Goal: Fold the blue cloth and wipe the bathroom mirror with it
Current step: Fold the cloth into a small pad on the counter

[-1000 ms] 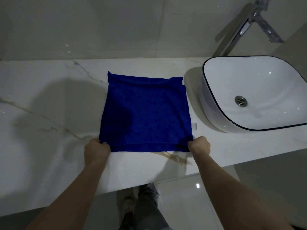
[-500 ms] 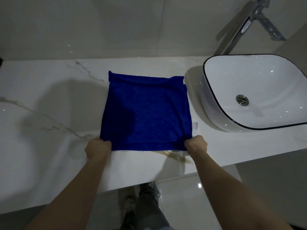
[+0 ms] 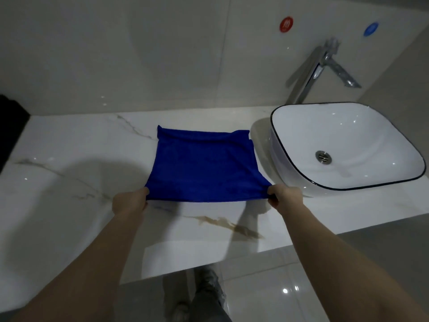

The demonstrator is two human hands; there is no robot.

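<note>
A blue cloth (image 3: 204,166) lies on a marble counter (image 3: 69,182) beside a white sink (image 3: 343,145). The left hand (image 3: 130,202) and right hand (image 3: 284,196) each pinch 1 near corner, lifted, probably to fold it away.

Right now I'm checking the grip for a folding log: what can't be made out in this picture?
Head view only.
Fingertips of the left hand and right hand: hidden by the blue cloth's near corners.
Red sticker and blue sticker on the wall: symbols too small and blurred.
Dark object at the left: cut off by the frame edge.
Mirror: not in view.
</note>
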